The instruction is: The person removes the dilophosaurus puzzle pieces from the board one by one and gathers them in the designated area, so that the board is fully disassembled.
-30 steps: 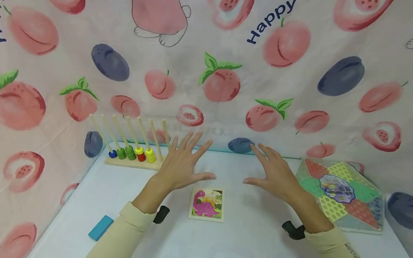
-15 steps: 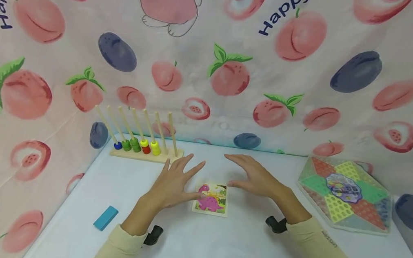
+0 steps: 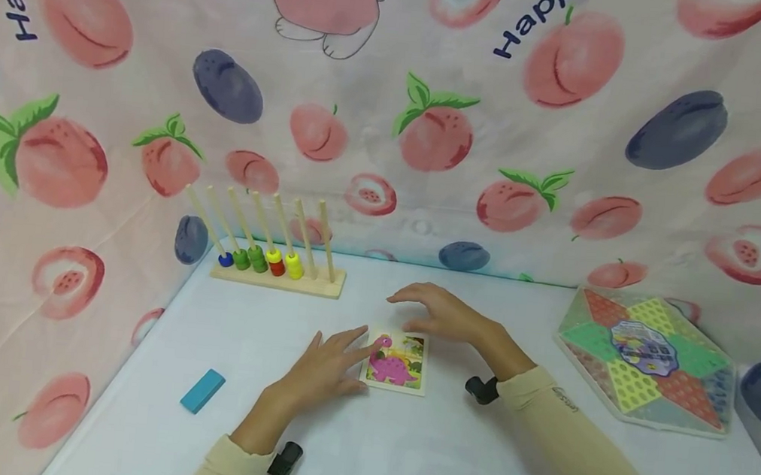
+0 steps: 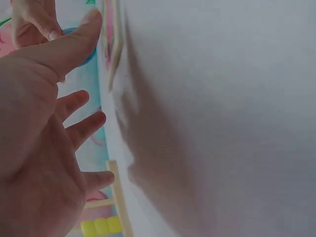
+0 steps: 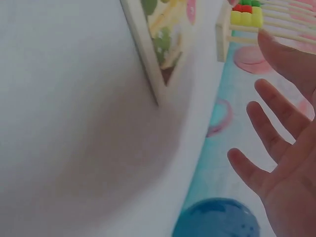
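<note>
A small square dinosaur puzzle (image 3: 396, 371) in a pale frame lies flat on the white table, its pink dinosaur picture facing up. My left hand (image 3: 323, 368) hovers at its left side, fingers spread, with a fingertip overlapping the picture's left edge in the head view. Over the far right corner of the puzzle is my right hand (image 3: 445, 315), its fingers loosely bent and holding nothing. The wrist views show both the left palm (image 4: 39, 148) and the right palm (image 5: 291, 173) above the tabletop, apart from the puzzle.
A wooden bead rack (image 3: 282, 278) with upright pegs and coloured beads stands at the back left. Toward the left edge lies a blue block (image 3: 202, 391). A hexagonal board game box (image 3: 644, 359) sits at the right. Fruit-printed cloth (image 3: 377, 116) hangs behind the table.
Both hands have come down and inward toward the puzzle, from farther apart over the table. The head view has shifted slightly. The puzzle itself stays in place.
</note>
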`<state>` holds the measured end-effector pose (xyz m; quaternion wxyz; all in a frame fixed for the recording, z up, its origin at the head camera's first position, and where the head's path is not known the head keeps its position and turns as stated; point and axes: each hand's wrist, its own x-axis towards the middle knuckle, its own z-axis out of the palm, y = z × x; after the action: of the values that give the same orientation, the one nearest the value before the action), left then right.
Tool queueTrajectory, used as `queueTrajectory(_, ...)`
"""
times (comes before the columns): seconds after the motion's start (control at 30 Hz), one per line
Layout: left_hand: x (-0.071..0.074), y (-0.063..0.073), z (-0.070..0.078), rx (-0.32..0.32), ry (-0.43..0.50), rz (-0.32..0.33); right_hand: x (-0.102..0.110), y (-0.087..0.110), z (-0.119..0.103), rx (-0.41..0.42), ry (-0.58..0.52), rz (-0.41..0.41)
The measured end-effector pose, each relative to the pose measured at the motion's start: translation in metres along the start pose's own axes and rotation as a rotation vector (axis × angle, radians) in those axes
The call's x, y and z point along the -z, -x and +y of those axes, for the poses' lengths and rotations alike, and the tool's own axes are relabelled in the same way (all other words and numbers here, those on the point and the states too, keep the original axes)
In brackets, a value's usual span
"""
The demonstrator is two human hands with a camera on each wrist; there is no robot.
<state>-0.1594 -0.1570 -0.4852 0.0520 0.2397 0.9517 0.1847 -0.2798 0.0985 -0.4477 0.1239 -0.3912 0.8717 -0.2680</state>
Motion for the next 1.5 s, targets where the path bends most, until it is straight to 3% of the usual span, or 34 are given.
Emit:
queueTrajectory(0.13, -0.005, 0.002, -0.003, 0.010, 0.011, -0.058, -0.009, -0.007, 0.004, -0.002, -0.053, -0.045)
queueTrajectory(0.3, -0.007, 0.003, -0.004, -0.010, -0.022, -0.073, -0.022, -0.015, 0.008, 0.004, -0.077, -0.083)
queueTrajectory(0.53, -0.007, 0.002, 0.000, -0.009, -0.093, -0.091, -0.034, -0.023, 0.012, -0.006, 0.044, -0.127)
queueTrajectory(0.77, -0.007, 0.000, 0.000, -0.012, -0.144, -0.074, -0.036, -0.026, 0.008, -0.054, 0.125, -0.141)
queueTrajectory(1.0, -0.007, -0.004, 0.000, -0.010, -0.123, -0.074, -0.030, -0.031, 0.001, -0.062, 0.203, -0.169)
queueTrajectory(1.27, -0.005, -0.014, 0.000, 0.009, -0.119, -0.091, -0.027, -0.035, 0.011, -0.097, 0.195, -0.170)
queueTrajectory(1.5, -0.003, -0.014, 0.000, 0.025, -0.102, -0.116, -0.027, -0.035, 0.012, -0.123, 0.168, -0.197)
